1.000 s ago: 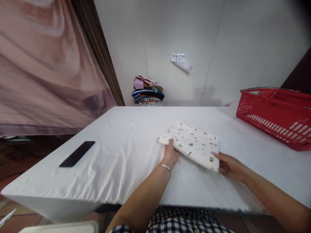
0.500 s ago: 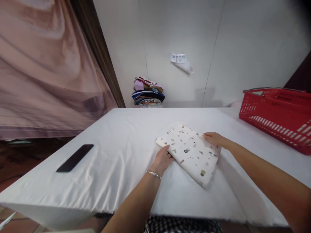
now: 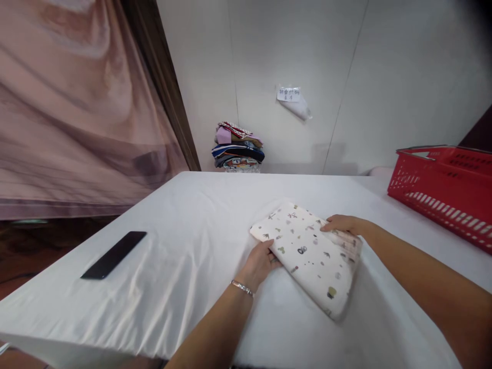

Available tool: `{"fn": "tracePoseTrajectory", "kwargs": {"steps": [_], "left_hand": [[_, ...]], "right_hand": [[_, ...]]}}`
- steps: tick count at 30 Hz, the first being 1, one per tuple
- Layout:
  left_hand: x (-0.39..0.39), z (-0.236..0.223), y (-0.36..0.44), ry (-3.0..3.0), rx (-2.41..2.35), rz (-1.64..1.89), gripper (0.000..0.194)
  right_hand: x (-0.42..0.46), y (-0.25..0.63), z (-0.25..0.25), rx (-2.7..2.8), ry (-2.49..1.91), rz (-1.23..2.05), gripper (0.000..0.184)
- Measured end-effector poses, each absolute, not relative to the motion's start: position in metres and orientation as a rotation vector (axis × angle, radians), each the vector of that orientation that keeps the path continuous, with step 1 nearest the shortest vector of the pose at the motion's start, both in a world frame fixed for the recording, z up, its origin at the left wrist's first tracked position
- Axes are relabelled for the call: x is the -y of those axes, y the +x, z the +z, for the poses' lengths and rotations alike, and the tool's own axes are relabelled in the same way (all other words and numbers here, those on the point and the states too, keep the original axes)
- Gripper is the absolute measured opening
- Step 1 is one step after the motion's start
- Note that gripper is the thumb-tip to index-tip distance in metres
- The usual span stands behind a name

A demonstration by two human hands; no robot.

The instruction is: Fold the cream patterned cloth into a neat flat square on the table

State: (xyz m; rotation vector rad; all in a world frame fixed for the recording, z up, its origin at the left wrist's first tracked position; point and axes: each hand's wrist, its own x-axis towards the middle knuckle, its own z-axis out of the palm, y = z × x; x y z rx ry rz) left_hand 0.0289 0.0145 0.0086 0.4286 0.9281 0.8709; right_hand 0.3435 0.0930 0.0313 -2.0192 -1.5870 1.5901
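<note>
A folded white cloth [image 3: 307, 251] printed with small grey and green figures lies at an angle over the table, between my two hands. My left hand [image 3: 259, 262], with a silver bracelet at the wrist, grips its near left edge, thumb on top and fingers underneath. At the far right edge my right hand [image 3: 342, 224] has its thumb and fingertips on the cloth; some fingers are hidden behind it. The cloth's kind, garment or blanket, I cannot make out.
A white-covered table [image 3: 184, 220] carries a black phone [image 3: 114, 254] on the left and a red basket [image 3: 442, 189] at the right. Beyond the far edge stands a stack of folded clothes [image 3: 238, 148] by the wall. A pink curtain [image 3: 77, 102] hangs on the left.
The view has shifted slightly, so the basket and paper sit further right. The folded cloth and both hands appear a little lower and to the right, the grip unchanged.
</note>
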Motion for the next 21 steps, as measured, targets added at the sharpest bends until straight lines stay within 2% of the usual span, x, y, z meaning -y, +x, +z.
{"fn": "tracePoseTrajectory", "kwargs": {"steps": [5,7,12,17,21], "left_hand": [[-0.015,0.007,0.026,0.421,-0.909,0.866,0.032],[-0.014,0.008,0.025,0.424,-0.903,0.866,0.032],[-0.015,0.008,0.024,0.419,-0.877,0.87,0.031],[-0.017,0.004,0.028,0.383,-0.916,0.92,0.025],[-0.016,0.003,0.029,0.399,-0.911,0.951,0.02]], "right_hand": [[-0.089,0.345,0.034,1.578,-1.978,1.591,0.044],[-0.085,0.339,0.041,1.648,-1.997,1.474,0.043],[-0.058,0.299,0.065,2.086,-2.131,0.567,0.026],[-0.006,0.245,0.071,2.415,-1.98,-0.084,0.007],[0.03,0.216,0.057,2.567,-1.695,-0.383,0.017]]}}
